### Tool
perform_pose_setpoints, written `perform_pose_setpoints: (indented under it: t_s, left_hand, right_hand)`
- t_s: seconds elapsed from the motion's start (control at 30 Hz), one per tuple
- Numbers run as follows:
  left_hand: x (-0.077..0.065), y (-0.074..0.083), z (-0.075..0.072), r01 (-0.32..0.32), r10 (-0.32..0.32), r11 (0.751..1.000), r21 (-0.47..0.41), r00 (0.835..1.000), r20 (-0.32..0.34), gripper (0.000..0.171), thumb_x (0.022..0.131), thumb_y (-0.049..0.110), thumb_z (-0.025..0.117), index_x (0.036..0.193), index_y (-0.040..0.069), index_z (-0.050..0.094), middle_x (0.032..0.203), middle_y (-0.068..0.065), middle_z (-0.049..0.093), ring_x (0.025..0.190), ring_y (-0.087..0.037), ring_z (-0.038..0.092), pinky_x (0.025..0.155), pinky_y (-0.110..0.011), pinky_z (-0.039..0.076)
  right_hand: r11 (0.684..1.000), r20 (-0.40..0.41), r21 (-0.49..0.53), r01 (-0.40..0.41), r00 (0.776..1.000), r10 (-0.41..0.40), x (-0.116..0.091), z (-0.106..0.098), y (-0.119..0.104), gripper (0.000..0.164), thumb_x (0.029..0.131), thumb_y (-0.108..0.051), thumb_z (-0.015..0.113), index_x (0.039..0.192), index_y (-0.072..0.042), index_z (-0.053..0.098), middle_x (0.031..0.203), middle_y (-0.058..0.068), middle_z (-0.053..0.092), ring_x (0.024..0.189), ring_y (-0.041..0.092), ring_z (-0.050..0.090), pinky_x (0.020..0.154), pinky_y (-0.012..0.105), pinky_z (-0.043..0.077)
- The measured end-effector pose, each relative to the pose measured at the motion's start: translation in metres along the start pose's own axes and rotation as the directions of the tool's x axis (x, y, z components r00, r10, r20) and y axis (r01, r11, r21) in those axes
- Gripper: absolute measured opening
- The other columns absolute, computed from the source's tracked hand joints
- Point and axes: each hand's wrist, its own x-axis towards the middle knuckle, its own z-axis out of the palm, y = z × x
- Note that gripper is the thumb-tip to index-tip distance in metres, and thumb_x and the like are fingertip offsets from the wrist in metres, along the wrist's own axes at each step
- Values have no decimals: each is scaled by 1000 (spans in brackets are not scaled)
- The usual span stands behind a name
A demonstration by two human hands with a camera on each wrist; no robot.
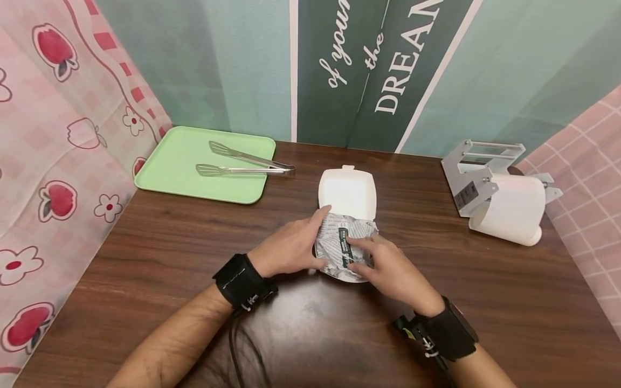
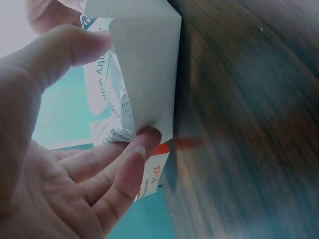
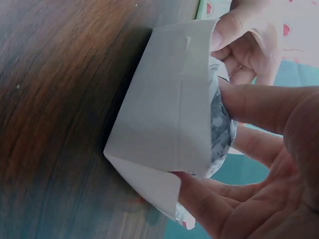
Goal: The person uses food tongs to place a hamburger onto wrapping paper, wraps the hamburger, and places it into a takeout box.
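Note:
An open white clamshell takeaway box [image 1: 347,191] stands on the table, its lid tilted back. A crumpled printed paper-wrapped package [image 1: 330,242] with a dark green label sits in its base. My left hand [image 1: 291,245] holds the box's left side, thumb at the near edge and fingers along the outer wall [image 2: 147,74]. My right hand [image 1: 393,269] presses on the package with thumb and index finger; its other fingers lie by the box's right side [image 3: 159,104]. The package's contents are hidden by the paper.
At the back left, metal tongs [image 1: 247,164] lie partly on a green tray [image 1: 184,183]. To the right stands a metal holder [image 1: 461,178] with a white roll [image 1: 514,207]. Curtains and a pink tiled wall [image 1: 589,161] border the wooden table [image 1: 160,253]. Black cables [image 1: 235,350] trail from the left wristband.

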Motion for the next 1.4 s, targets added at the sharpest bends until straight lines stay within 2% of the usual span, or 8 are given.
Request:
perform_pose_setpoints:
  t_s: [0.17,0.33,0.5,0.73,0.93,1.07,1.2,1.4]
  left_hand:
    - [-1,-1,0,-10,10,997,79,1000,-3,91,83,40,82,155,6,38,149,-15,55,133,-28,58,110,-41,47]
    - [0,0,1,-19,23,989,144,999,-25,80,84,41,81,150,10,49,148,-12,56,131,-27,59,109,-42,49]
    - [2,2,3,-37,45,982,183,998,-39,72,84,37,80,145,9,55,142,-10,53,117,-24,62,101,-39,53]
    - [-2,4,3,-13,24,966,257,999,-41,70,84,42,78,144,12,58,146,-6,51,121,-24,59,89,-42,58]
    - [-1,3,5,-31,45,950,311,998,-39,69,83,45,78,141,13,61,144,-5,54,124,-25,58,97,-41,56]
    - [0,4,6,-39,55,945,326,998,-40,68,83,46,78,139,13,62,143,-5,53,124,-26,58,97,-41,56]
    - [0,4,7,-52,73,941,333,996,-52,67,83,45,78,139,13,62,140,-4,54,115,-23,59,88,-38,58]
    - [-2,4,6,-64,89,937,345,994,-57,66,83,46,78,138,12,62,141,-6,54,116,-23,59,89,-38,59]
  right_hand:
    - [998,-83,-19,55,995,-56,5,6,3,45,84,-16,83,126,-5,69,94,3,64,78,13,51,68,28,43]
    - [996,-133,-65,60,989,-68,7,9,4,41,81,-18,85,117,-7,69,107,9,69,87,18,59,74,38,49]
    - [996,-134,-77,47,989,-57,9,9,3,41,81,-18,86,114,-9,65,106,9,67,87,20,60,73,40,49]
    - [998,-92,-58,32,995,-37,9,2,1,41,86,-26,82,120,-8,67,115,12,70,99,25,66,80,45,53]
    - [996,-145,-80,38,988,-50,15,-11,0,30,92,-29,75,112,-6,73,92,4,72,78,14,62,68,33,51]
    - [997,-216,-77,-1,976,-15,24,-24,4,25,97,-26,70,109,-5,73,84,5,71,70,13,61,63,30,49]
    - [999,-268,-33,-41,963,31,38,-35,16,23,100,-24,66,109,-5,72,83,7,70,69,17,59,62,30,45]
    - [992,-234,34,-120,964,125,53,-44,40,23,102,-25,61,109,-4,67,92,14,70,79,25,62,67,34,45]
